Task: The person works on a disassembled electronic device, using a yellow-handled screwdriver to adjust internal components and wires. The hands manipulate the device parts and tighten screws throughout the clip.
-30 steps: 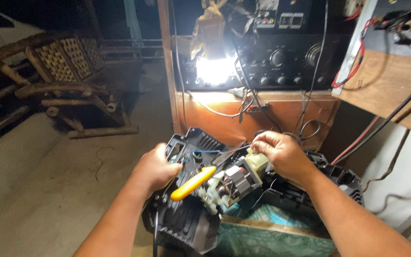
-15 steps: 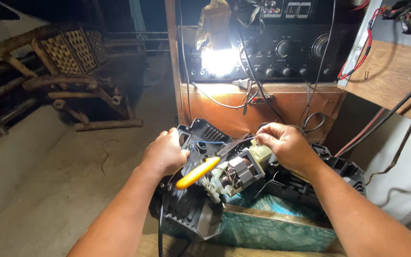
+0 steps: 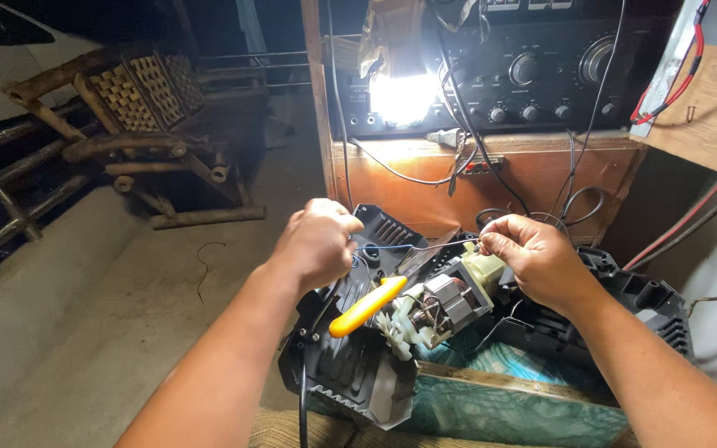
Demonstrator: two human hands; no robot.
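At centre frame, left hand [image 3: 319, 245] and right hand [image 3: 533, 255] each pinch one end of a thin blue wire [image 3: 408, 247], stretched taut above the electric motor [image 3: 437, 303], which lies in the opened black tool housing [image 3: 350, 365]. Both grips clenched on the wire. Judgement: keep tension even and pull level, clear of the yellow-handled tool [image 3: 367, 305]. Versus 0.5 s ago: hands are further apart, left hand lifted off the housing.

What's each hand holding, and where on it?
Left hand and right hand pinch opposite ends of a thin wire, stretched above the electric motor. The yellow-handled tool lies unheld.
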